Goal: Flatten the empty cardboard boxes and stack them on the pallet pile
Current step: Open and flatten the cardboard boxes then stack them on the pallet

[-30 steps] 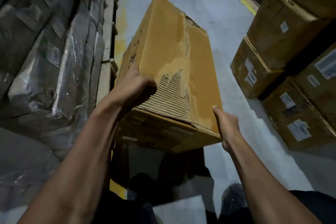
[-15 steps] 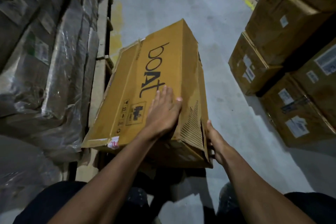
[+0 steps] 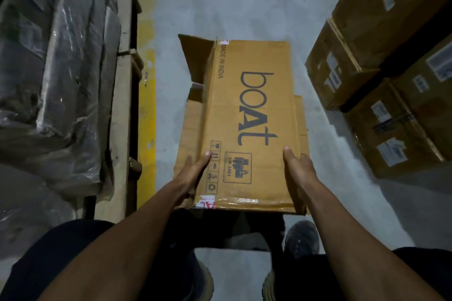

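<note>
A brown cardboard box (image 3: 247, 115) printed "boAt" lies lengthwise in front of me, its printed face up, held low over the grey floor. A loose flap (image 3: 195, 56) stands open at its far left corner. My left hand (image 3: 193, 173) holds the near left edge, thumb on top, fingers hidden under the side. On the near right edge my right hand (image 3: 298, 168) grips the same way, thumb on the top face. The underside of the box is hidden.
A wooden pallet (image 3: 122, 95) loaded with plastic-wrapped goods (image 3: 56, 68) runs along the left, beside a yellow floor line (image 3: 146, 105). Stacked sealed cartons (image 3: 381, 76) with white labels stand on the right. My shoes (image 3: 302, 239) show below the box.
The box has turned from its torn end to its printed face and now lies straight ahead. My left hand slid from the top face to the left edge; the right shifted onto the right edge.
</note>
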Demonstrator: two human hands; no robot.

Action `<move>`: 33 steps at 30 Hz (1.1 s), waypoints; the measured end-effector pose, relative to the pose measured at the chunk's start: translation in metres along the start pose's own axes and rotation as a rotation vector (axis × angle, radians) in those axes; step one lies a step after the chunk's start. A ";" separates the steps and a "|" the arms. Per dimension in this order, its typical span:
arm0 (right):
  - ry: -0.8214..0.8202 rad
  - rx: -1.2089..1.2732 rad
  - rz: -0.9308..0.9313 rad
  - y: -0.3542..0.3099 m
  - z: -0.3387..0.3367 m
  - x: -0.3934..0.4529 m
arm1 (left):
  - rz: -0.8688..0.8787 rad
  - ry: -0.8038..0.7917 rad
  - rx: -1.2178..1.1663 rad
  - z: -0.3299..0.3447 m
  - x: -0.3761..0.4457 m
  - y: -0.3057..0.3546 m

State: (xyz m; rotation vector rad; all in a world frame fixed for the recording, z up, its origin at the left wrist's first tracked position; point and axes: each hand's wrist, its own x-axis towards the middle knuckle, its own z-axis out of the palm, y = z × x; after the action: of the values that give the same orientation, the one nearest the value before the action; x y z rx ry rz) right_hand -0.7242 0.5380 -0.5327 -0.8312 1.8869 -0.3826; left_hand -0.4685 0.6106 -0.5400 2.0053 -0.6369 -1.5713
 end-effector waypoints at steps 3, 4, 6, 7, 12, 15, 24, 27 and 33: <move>0.033 -0.008 -0.026 0.003 0.002 0.004 | 0.079 -0.138 -0.116 0.017 -0.001 -0.008; 0.048 -0.013 -0.033 0.002 0.002 0.005 | 0.097 -0.140 -0.152 0.018 0.000 -0.008; 0.070 -0.014 -0.041 0.004 0.003 0.007 | 0.124 -0.164 -0.192 0.019 -0.001 -0.002; 0.077 -0.007 -0.045 0.004 0.004 0.008 | 0.121 -0.181 -0.200 0.020 -0.004 0.003; 0.056 0.076 -0.060 0.000 0.003 0.011 | 0.094 -0.243 -0.164 0.018 -0.012 0.015; 0.018 0.106 -0.090 -0.002 0.003 0.017 | 0.063 -0.254 -0.169 0.010 -0.009 0.021; -0.200 0.261 -0.138 -0.039 0.025 0.007 | 0.137 -0.204 -0.161 -0.028 -0.013 0.067; -0.199 0.165 -0.120 -0.032 0.041 0.010 | 0.182 -0.124 -0.083 -0.020 -0.014 0.063; -0.112 -0.260 -0.166 -0.043 0.057 -0.005 | 0.161 -0.129 -0.009 -0.011 -0.023 0.061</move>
State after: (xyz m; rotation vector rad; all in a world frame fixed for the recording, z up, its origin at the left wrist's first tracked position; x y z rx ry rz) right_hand -0.6557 0.5161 -0.5299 -1.1636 1.7913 -0.1886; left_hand -0.4662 0.5801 -0.4820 1.8088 -0.8176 -1.6116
